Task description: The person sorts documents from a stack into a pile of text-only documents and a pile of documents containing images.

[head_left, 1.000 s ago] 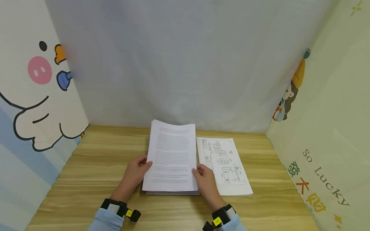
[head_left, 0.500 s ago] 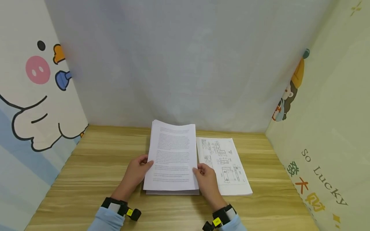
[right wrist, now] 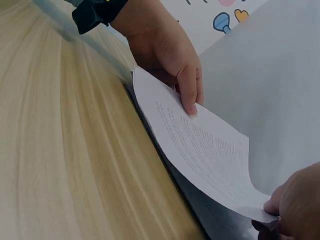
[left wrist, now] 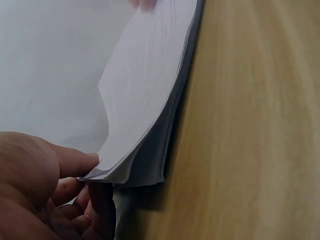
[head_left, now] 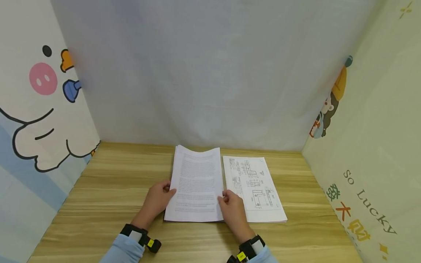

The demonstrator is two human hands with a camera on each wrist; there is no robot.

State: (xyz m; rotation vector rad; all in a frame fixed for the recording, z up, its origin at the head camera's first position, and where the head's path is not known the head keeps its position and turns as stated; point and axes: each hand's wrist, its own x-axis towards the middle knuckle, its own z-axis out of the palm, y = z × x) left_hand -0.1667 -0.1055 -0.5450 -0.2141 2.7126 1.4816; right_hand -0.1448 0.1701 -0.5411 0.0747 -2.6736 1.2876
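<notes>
Both hands hold a thin stack of printed sheets [head_left: 197, 179] by its side edges. My left hand [head_left: 156, 200] pinches the left edge, thumb on top and fingers curled beneath, as the left wrist view shows. On the opposite edge, my right hand [head_left: 233, 211] pinches the paper the same way. The sheets sag between the hands, bowed downward in the middle. Below them lies another paper stack [right wrist: 202, 200], shaded and with print on it; its edge shows under the raised corner in the left wrist view. Most of this lower stack is hidden.
To the right, partly behind my right hand, lies a stack of technical drawings [head_left: 260, 186] on the wooden table [head_left: 108, 197]. A grey-white curtain [head_left: 204, 73] hangs behind, and cartoon-printed panels [head_left: 42, 109] stand at both sides.
The held sheets have come down and toward me, and their near edge now covers the lower stack's edge in the head view. Both hands moved with them, still gripping.
</notes>
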